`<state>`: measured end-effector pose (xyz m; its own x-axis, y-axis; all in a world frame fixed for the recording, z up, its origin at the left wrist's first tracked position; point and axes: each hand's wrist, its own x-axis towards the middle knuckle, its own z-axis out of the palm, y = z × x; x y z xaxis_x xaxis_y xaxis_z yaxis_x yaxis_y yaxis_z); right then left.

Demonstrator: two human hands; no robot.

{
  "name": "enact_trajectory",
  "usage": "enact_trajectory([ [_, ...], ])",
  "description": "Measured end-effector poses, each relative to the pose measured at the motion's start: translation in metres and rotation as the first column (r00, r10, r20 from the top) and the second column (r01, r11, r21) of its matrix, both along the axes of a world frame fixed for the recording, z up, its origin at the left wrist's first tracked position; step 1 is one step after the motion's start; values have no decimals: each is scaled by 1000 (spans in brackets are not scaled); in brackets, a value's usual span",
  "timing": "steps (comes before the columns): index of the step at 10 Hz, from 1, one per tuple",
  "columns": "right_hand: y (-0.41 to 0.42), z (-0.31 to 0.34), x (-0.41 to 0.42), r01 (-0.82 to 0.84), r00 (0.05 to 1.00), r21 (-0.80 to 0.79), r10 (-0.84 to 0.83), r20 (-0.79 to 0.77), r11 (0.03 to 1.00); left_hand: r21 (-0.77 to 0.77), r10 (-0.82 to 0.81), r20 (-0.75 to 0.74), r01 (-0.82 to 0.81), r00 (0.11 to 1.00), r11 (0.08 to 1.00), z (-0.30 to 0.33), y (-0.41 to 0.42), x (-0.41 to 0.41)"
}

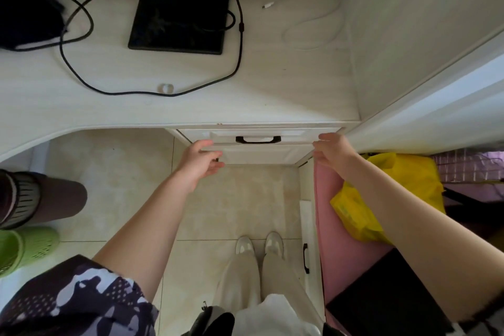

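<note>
A white drawer unit sits under the desk's front edge. Its top drawer has a black handle. Below it a second white drawer front sticks out slightly. My left hand grips that front's left end, thumb above and fingers curled below. My right hand grips its right end the same way. Both forearms reach forward from the bottom of the head view. What is inside the drawers is hidden.
The pale desk carries a black monitor stand, black cables, a clear tape ring and a white cable. A white door stands open on the right beside a pink board and a yellow bag. A green basket and a dark bin stand at left on the tiled floor.
</note>
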<state>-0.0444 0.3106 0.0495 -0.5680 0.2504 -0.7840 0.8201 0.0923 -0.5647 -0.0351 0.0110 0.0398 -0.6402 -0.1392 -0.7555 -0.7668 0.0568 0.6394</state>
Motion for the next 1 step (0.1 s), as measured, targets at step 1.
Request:
enact_trajectory([
  [1,11,15,27,-80,991,183,97,-89,980,-210,-230,43,234,972,949,14,-8,45],
])
